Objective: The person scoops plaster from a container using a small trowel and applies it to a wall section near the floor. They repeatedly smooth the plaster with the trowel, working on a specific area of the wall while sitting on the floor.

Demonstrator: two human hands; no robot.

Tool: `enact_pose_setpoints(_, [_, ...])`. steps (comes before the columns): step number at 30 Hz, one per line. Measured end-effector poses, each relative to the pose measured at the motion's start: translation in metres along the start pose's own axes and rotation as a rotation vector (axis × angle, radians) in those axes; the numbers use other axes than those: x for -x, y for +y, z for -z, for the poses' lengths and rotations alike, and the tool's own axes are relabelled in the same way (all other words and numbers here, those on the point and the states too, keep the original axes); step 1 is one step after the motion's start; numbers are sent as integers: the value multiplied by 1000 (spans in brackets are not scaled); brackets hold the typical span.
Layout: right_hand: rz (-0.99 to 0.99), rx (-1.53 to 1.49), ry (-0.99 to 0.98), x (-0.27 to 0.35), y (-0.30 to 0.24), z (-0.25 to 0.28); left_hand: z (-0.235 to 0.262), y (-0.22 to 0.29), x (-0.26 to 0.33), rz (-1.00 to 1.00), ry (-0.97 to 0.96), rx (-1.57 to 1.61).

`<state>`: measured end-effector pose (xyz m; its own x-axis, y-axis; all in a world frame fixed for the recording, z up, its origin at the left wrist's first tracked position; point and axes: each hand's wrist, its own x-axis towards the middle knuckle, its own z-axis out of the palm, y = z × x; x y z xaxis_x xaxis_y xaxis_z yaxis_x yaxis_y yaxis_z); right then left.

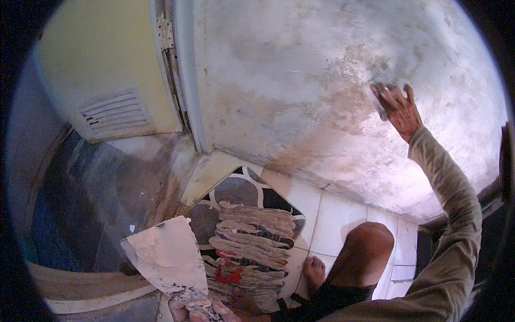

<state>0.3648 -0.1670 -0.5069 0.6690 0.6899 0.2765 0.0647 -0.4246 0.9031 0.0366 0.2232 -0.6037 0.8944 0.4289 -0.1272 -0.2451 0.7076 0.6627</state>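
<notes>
At the lower edge, my left hand (199,309) is closed around the narrow end of a putty knife (170,249). Its wide, roughly triangular blade is coated in pale putty, with dark smears near the handle. Up on the right, my right hand (403,114) reaches out to the wall (268,91) with bent fingers. It holds a small flat pale tool (378,102) against the surface; blur hides its exact kind. The wall there is patchy, with white smears and brown, rough spots around the hand.
On the left stands a yellowish door (107,48) with a louvred vent (117,111) and a hinge (165,33). A patterned mat (236,190) and a ribbed rag rug (255,236) lie on white floor tiles (338,214). My bent knee (370,241) is beside them.
</notes>
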Motion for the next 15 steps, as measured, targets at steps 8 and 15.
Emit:
enact_pose_setpoints(8, [-525, -243, 215, 6, -36, 45, -5, 7, 1, 28, 1, -9])
enact_pose_setpoints(15, [-693, -307, 370, -158, -150, 24, -5, 5, 3, 6, -5, -48])
